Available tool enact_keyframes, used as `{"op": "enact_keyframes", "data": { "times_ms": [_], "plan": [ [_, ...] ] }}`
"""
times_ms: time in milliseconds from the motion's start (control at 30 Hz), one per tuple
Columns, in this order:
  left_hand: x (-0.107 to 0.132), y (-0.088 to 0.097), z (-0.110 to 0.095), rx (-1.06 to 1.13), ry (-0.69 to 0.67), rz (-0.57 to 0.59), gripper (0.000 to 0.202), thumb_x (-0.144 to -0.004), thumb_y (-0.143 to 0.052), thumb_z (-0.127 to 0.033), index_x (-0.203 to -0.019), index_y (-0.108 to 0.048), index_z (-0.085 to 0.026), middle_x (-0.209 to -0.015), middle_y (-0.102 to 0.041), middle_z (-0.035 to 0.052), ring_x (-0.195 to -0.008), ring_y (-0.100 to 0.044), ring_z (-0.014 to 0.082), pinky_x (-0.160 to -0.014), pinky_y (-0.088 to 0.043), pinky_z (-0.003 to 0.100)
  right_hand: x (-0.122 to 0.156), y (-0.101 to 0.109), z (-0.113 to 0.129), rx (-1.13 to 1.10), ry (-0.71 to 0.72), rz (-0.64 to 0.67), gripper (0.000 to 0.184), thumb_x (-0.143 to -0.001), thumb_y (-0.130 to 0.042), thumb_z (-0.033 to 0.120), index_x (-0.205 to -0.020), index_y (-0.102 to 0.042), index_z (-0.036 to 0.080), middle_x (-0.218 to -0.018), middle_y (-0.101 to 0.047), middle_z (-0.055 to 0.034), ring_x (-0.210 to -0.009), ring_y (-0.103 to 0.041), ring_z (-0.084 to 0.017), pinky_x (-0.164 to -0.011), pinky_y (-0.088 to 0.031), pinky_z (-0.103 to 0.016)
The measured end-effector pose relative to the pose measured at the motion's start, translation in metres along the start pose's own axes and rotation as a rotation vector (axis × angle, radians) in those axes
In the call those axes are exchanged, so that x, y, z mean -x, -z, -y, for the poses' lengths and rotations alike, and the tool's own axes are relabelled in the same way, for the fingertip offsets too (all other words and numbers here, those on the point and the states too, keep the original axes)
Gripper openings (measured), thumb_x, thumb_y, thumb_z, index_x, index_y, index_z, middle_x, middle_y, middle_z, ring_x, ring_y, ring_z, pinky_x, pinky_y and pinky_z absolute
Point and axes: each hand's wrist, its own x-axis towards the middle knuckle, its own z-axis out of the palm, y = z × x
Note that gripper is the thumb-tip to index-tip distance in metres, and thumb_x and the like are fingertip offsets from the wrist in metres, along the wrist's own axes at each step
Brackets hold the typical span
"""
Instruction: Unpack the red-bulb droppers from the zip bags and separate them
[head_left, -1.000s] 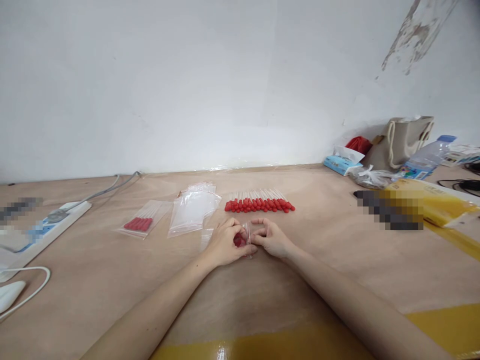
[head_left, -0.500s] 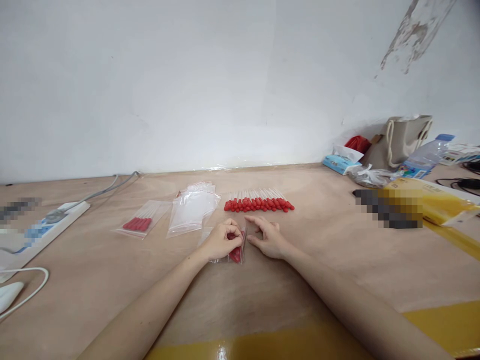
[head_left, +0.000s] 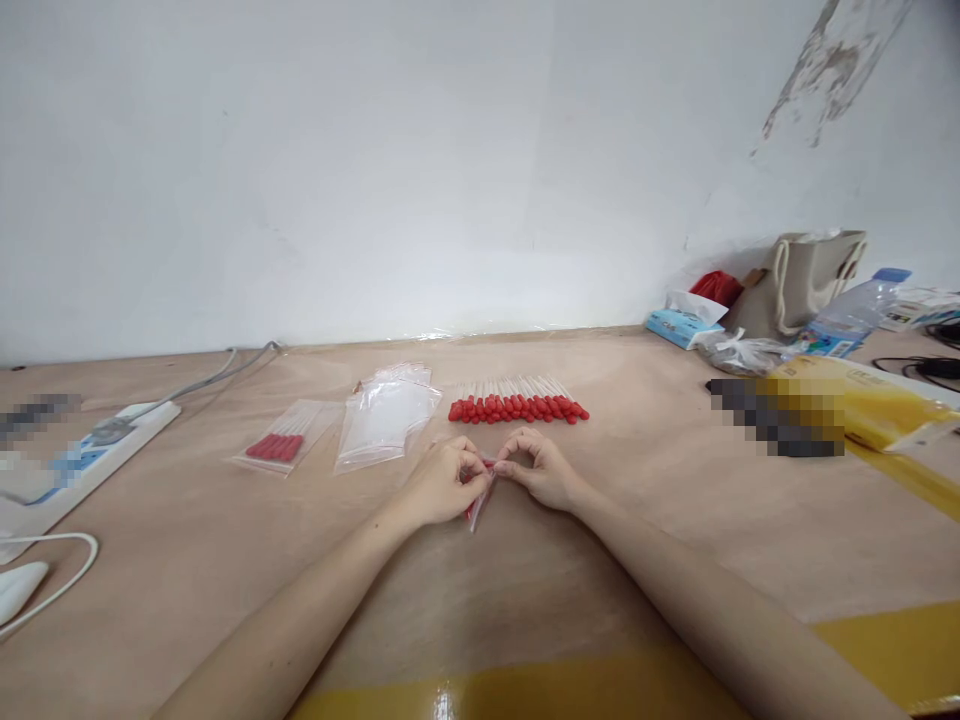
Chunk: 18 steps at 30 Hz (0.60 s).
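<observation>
Between my hands, low over the table, is a small clear zip bag with red-tipped sticks inside, largely hidden by my fingers. My left hand grips the bag with thumb and fingers pressed together. On the bag's right edge, my right hand pinches with thumb and forefinger. Just beyond the hands lies a row of red-tipped white sticks, tips toward me. To the left rests a stack of clear zip bags, and farther left a filled zip bag with several red-tipped sticks.
A white power strip with cables lies at the left. On the right are a tissue pack, a cloth bag, a plastic bottle and a yellow package. Behind the table rises a white wall.
My right hand has moved left and closed onto the bag's edge; before, its fingers were apart beside it. The bag has turned a little, while my left hand keeps its grip.
</observation>
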Motion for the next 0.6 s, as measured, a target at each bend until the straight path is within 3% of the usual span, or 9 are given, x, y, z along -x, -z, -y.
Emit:
{"op": "enact_keyframes", "data": {
  "times_ms": [200,433,600],
  "plan": [
    [-0.004,-0.004,0.011,0.214,0.149,0.003,0.012,-0.069,-0.063,-0.027,-0.064,-0.07,-0.019,-0.085,-0.055,0.003,-0.081,-0.055,0.0154,-0.074,-0.043,0.028,0.004,0.005,0.003,0.262,0.139,-0.062,0.02,-0.075,-0.062,0.033,-0.094,-0.062,0.026,-0.097,-0.058,-0.0035,-0.094,-0.049,-0.018,-0.084,-0.031,-0.036],
    [-0.005,-0.004,0.013,0.286,0.214,-0.011,0.009,-0.059,-0.072,-0.028,-0.061,-0.07,-0.019,-0.085,-0.055,0.0032,-0.082,-0.055,0.0172,-0.075,-0.044,0.03,0.007,0.007,0.008,0.529,0.449,-0.052,0.013,-0.081,-0.055,0.031,-0.08,-0.068,0.032,-0.101,-0.058,-0.0019,-0.095,-0.047,-0.017,-0.085,-0.024,-0.038],
    [-0.005,-0.005,0.016,0.278,0.205,-0.009,0.014,-0.057,-0.074,-0.032,-0.061,-0.07,-0.019,-0.085,-0.056,0.0032,-0.082,-0.055,0.0179,-0.074,-0.044,0.03,0.006,0.002,0.007,0.617,0.517,-0.107,0.013,-0.081,-0.054,0.029,-0.075,-0.065,0.025,-0.098,-0.06,-0.0015,-0.093,-0.047,-0.016,-0.085,-0.024,-0.037]
  ]
}}
